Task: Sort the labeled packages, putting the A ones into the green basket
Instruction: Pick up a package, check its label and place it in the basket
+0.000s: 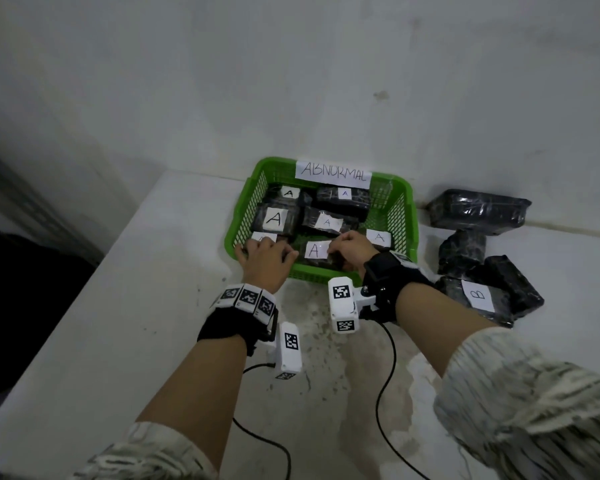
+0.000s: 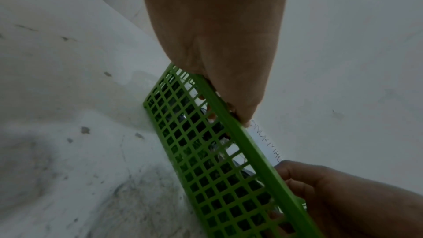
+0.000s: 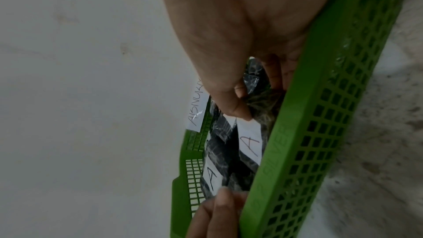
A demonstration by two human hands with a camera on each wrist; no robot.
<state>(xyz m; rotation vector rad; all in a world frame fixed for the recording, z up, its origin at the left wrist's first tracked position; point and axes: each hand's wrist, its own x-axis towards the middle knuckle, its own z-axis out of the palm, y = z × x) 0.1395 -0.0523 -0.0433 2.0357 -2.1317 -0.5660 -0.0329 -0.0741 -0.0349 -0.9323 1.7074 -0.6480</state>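
Observation:
The green basket (image 1: 413, 220), with an ABNORMAL sign (image 1: 333, 173) on its far wall, holds several black wrapped packages with white A labels. My right hand (image 1: 352, 245) reaches over the near rim and pinches the front-middle A package (image 1: 314, 251). In the right wrist view its thumb (image 3: 238, 111) sits at the corner of that package's label (image 3: 249, 144), with fingers curled behind the wrap. My left hand (image 1: 264, 259) covers the front-left A package (image 1: 262, 236), fingers bent down over it inside the basket (image 2: 251, 151). That package is mostly hidden.
Outside the basket to the right lie black packages: one labelled B (image 1: 478, 296), a large one against the wall (image 1: 478, 211), and two more (image 1: 461, 251) between. The wall stands right behind the basket. The table's left edge (image 1: 118, 258) drops off.

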